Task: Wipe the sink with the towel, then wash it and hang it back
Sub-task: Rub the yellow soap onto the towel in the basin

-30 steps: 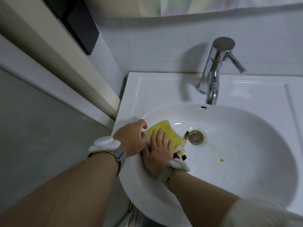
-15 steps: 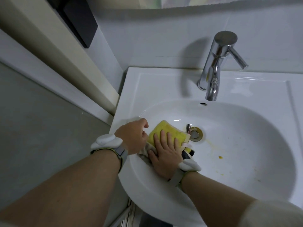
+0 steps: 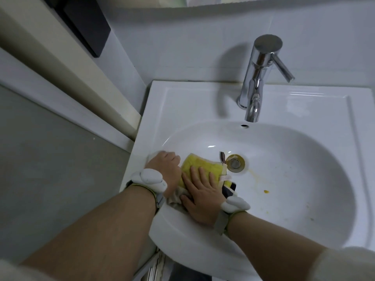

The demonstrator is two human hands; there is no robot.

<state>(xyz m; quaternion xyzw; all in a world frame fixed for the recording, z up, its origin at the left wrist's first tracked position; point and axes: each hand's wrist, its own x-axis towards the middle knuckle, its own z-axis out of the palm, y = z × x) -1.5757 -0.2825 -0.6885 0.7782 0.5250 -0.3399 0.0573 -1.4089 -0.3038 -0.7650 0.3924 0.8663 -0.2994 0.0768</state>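
Now yellow towel [image 3: 199, 166] (crumpled) in sink [image 3: 284, 179]; right hand [image 3: 199, 196] flat pressing, left hand [image 3: 166, 169] curled gripping edge.

Single view: head-worn wide-angle camera, facing forward and steeply down, close over the sink [image 3: 284, 199]; faucet [image 3: 257, 78] at top, forearms entering from the bottom edge. No second view.

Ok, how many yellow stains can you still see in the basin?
2 clear ones: a smear just right of the drain, and a small blob further right and nearer. Fainter specks lie beyond, and the towel may hide more.
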